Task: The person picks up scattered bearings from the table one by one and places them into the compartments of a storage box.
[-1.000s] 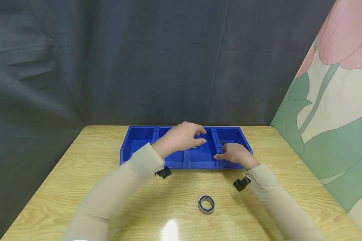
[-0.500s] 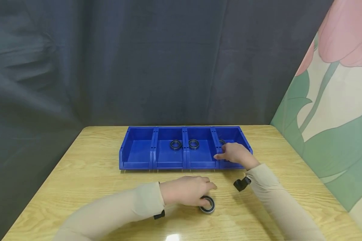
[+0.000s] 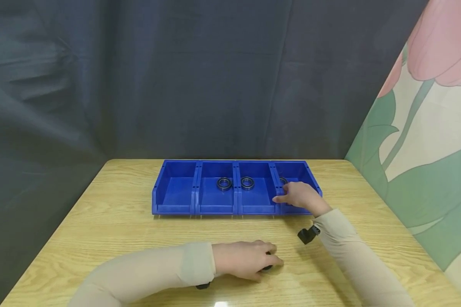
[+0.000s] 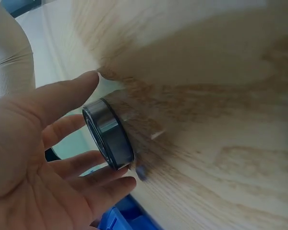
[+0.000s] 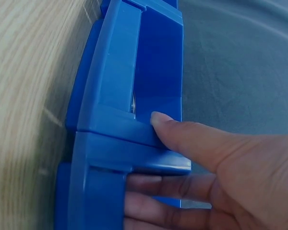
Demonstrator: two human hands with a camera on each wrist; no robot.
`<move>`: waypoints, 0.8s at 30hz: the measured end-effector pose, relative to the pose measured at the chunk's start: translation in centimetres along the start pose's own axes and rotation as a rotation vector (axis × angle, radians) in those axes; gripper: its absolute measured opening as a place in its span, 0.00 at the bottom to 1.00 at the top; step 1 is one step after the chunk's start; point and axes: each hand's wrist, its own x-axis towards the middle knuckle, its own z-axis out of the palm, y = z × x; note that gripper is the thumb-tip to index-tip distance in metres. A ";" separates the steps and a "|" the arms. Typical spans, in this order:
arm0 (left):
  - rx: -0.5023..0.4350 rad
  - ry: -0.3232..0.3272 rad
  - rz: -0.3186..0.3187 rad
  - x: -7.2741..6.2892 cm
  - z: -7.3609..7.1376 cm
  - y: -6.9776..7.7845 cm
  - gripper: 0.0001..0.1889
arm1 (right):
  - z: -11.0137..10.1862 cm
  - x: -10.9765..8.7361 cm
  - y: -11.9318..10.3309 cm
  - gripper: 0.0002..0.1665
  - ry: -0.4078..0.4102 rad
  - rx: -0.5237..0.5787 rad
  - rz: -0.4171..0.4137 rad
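Observation:
A ball bearing [image 4: 116, 139] lies on the wooden table near its front. My left hand [image 3: 243, 259] reaches down over it, covering most of it in the head view. The left wrist view shows thumb and fingers spread around the bearing, the thumb tip just off its rim. My right hand [image 3: 302, 197] is at the row of blue bins, holding the wall between the two rightmost ones. In the right wrist view its thumb [image 5: 175, 129] lies on one side of that wall and its fingers on the other, partly hidden.
The four-part row of blue bins [image 3: 176, 209] stands toward the table's back. One bearing [image 3: 224, 184] sits in the second bin from the left, another [image 3: 247, 183] in the third. A third bearing [image 3: 283, 181] shows partly in the rightmost bin. A dark curtain [image 3: 199, 85] hangs behind.
My left hand has come from above the bins down toward the front of the table, then slightly right over the loose bearing. The right hand stays at the bin wall.

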 end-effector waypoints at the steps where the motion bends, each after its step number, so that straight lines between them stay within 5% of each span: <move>1: -0.001 -0.001 0.002 0.0 0.0 0.0 0.32 | 0.0 0.0 0.0 0.43 0.000 0.002 0.004; 8: -0.010 0.006 0.027 0.1 -0.1 0.1 0.25 | 0.0 -0.2 0.1 0.42 -0.003 0.015 -0.001; 17: 0.089 0.072 0.067 0.3 -0.1 0.2 0.22 | 0.0 -0.3 0.0 0.43 -0.009 0.021 -0.004; 24: 0.132 0.057 0.056 0.4 -0.3 0.1 0.23 | -0.2 -0.2 -0.1 0.42 -0.003 0.004 -0.016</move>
